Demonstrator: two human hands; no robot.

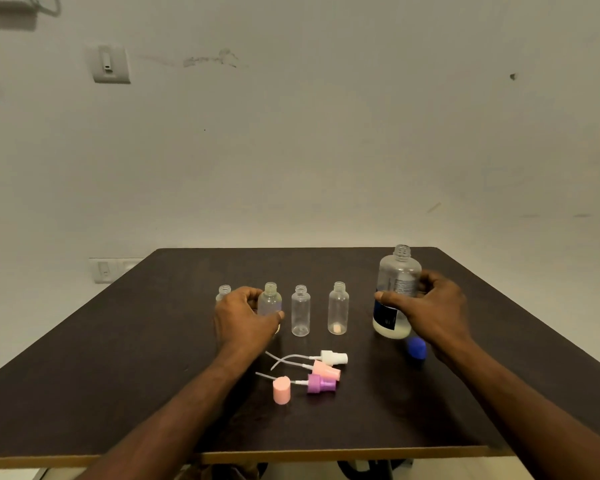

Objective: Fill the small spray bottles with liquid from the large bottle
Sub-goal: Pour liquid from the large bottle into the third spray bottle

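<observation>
Right hand (433, 306) grip wrapped round large clear uncapped plastic bottle (395, 292), upright on dark tabletop (118, 341). Left hand (243, 317) grip curled round second small clear spray bottle (270, 299) in row of four.

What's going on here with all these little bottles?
A person is getting ready to fill small spray bottles. The right hand grips the large bottle, which is open and has pale liquid at its bottom; its blue cap lies beside it. The left hand holds one small bottle in a row of four uncapped ones. The spray tops and a pink cap lie on the dark table. Nothing is being poured.
</observation>
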